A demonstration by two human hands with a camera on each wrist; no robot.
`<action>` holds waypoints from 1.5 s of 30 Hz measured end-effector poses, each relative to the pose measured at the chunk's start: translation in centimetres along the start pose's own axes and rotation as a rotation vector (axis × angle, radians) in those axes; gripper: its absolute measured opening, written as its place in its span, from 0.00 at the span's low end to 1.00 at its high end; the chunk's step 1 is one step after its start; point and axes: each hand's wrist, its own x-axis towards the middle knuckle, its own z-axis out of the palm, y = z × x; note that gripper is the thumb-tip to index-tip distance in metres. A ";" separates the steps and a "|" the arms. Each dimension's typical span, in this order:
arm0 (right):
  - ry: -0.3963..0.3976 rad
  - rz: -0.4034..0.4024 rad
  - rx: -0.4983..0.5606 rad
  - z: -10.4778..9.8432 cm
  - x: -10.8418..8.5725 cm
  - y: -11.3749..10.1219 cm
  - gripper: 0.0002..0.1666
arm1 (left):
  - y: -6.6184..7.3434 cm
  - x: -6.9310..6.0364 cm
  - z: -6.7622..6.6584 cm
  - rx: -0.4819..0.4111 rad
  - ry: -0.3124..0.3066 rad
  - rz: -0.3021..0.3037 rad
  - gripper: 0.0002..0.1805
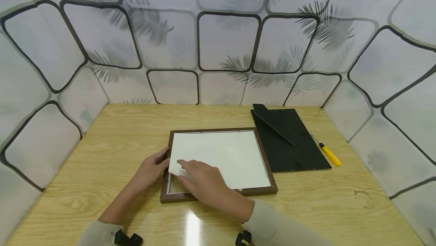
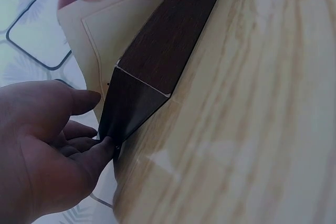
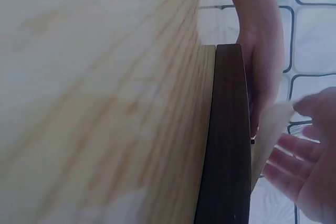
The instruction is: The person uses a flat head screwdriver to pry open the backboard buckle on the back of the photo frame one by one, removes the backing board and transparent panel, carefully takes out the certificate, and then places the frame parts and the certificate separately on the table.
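A brown picture frame point(image 1: 259, 192) lies face down on the table, with a white backing sheet point(image 1: 221, 155) inside it. My left hand point(image 1: 150, 170) grips the frame's left side; in the left wrist view its thumb point(image 2: 84, 101) is by the inner edge and fingers touch the outer side. My right hand point(image 1: 204, 181) reaches over the front rim and pinches the sheet's front left corner. That corner is bent up off the frame, baring a strip beneath. In the right wrist view the raised sheet point(image 3: 270, 129) sits between the right thumb and fingers.
A black backboard point(image 1: 289, 155) with its stand flap point(image 1: 269, 121) raised lies right of the frame. Beside it is a yellow-handled screwdriver point(image 1: 330, 155). The wooden table point(image 1: 129, 125) meets patterned curtains point(image 1: 225, 41) behind and at both sides.
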 end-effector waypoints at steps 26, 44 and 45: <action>0.124 0.380 0.678 -7.4 -2.5 8.5 0.14 | -0.1 0.0 -0.1 0.030 -0.042 -0.019 0.37; -0.049 0.530 0.829 -12.6 -8.2 15.7 0.29 | 0.2 0.0 -0.2 0.037 -0.042 -0.029 0.38; -0.035 0.542 0.827 -12.7 -8.3 15.8 0.29 | 0.2 0.0 -0.2 0.037 -0.043 -0.029 0.38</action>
